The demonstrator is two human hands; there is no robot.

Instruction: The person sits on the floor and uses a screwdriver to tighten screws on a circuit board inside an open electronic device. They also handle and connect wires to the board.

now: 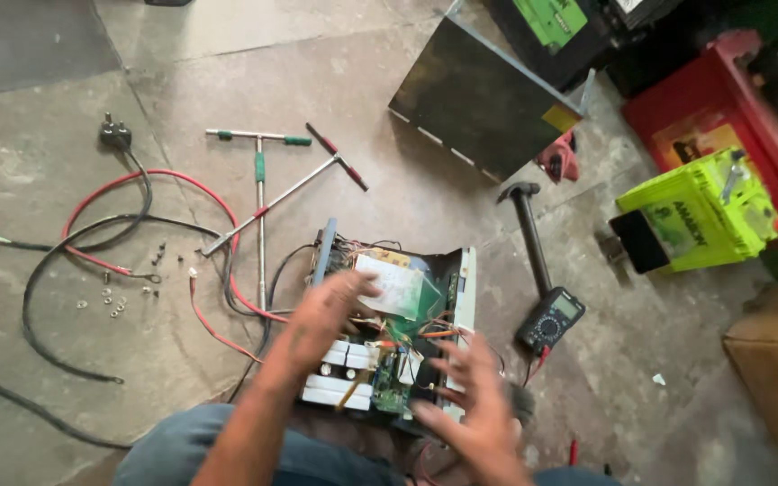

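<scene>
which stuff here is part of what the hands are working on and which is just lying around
In hand:
left hand over the opened electronics unit
right hand spread at its near edge
circuit board

Lying about:
two T-handle wrenches
multimeter
hammer
loose screws and washers
power plug
metal cover panel
green battery

Lit by soft, even daylight with only faint shadows, sharp around the opened unit and on the floor left of it, smeared by motion blur on both hands above it, dim and bowed beyond its upper right.
</scene>
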